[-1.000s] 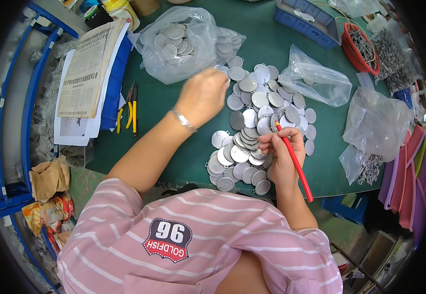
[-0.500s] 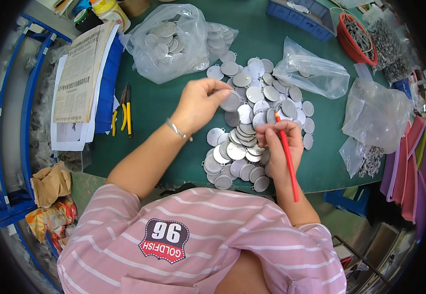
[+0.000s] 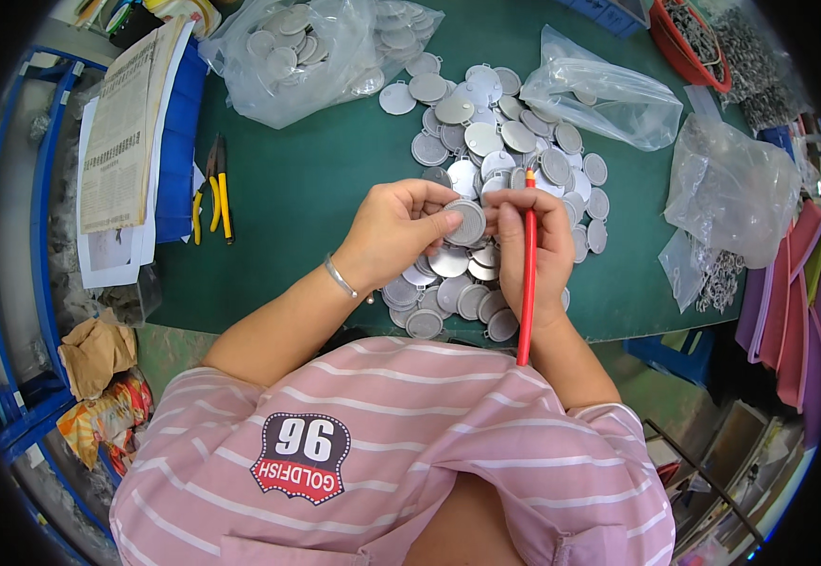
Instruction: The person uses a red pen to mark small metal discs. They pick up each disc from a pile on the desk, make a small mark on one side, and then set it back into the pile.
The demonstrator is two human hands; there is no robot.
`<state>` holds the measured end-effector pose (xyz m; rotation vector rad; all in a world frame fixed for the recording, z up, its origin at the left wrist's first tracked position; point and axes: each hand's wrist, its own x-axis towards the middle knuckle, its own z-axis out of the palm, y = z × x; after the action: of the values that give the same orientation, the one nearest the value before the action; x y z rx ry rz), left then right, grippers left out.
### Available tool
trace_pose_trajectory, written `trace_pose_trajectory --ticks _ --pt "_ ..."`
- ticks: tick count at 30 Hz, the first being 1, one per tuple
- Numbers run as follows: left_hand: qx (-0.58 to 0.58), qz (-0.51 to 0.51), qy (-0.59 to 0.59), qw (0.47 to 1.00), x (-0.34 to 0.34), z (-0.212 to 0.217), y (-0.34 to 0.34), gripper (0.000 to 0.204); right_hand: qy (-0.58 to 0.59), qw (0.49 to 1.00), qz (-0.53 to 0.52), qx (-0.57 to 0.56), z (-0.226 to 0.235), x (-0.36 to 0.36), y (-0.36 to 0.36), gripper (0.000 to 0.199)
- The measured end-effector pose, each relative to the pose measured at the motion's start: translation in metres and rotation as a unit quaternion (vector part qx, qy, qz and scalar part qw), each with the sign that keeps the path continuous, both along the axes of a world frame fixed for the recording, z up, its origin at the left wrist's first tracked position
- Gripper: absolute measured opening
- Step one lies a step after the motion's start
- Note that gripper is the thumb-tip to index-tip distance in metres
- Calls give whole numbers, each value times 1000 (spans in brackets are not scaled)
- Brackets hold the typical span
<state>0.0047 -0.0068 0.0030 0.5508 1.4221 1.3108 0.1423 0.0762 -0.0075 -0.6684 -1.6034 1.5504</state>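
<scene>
My left hand (image 3: 387,231) pinches a round grey metal disc (image 3: 468,226) between thumb and fingers, its ringed face turned up. Close on its right, my right hand (image 3: 550,247) is closed around a red pencil (image 3: 527,302), which stands almost upright in the view with its yellowish end pointing away from me. The right fingertips come up to the disc's edge; whether they touch it I cannot tell. Beneath and beyond both hands spreads a heap of similar discs (image 3: 483,139), many with small loops at the rim. Some of the nearer discs are hidden by my hands.
Clear plastic bags, one with discs (image 3: 278,71) and one flatter (image 3: 609,94), lie beyond the heap. Yellow-handled pliers (image 3: 224,203) and a newspaper (image 3: 123,141) are on the left. At the far right stands a red basket (image 3: 679,47) of metal pieces.
My left hand has drawn a disc from the heap's left edge nearer to me and toward my right hand. The pencil has swung more upright. The whole view has shifted slightly.
</scene>
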Motion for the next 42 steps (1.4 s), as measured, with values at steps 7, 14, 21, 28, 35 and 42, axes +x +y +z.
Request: trace_pose_trajectory --ticks 7,14,21,28,35,42 --pt "-6 81 -82 993 1 -16 0 18 -42 986 -44 152 -12 18 8 19" --pt "3 86 -87 992 2 -18 1 18 34 990 -48 127 -24 14 0 11" --pt "9 87 -87 992 2 -20 0 16 37 989 -8 140 -25 17 3 13" --pt "5 85 -86 993 1 -19 1 15 31 990 -12 137 -22 14 1 13" --pt "7 83 -95 992 1 -20 1 15 29 988 -12 151 -21 12 1 11" --pt "6 81 -95 992 0 -19 1 16 28 987 -12 156 -21 11 1 10"
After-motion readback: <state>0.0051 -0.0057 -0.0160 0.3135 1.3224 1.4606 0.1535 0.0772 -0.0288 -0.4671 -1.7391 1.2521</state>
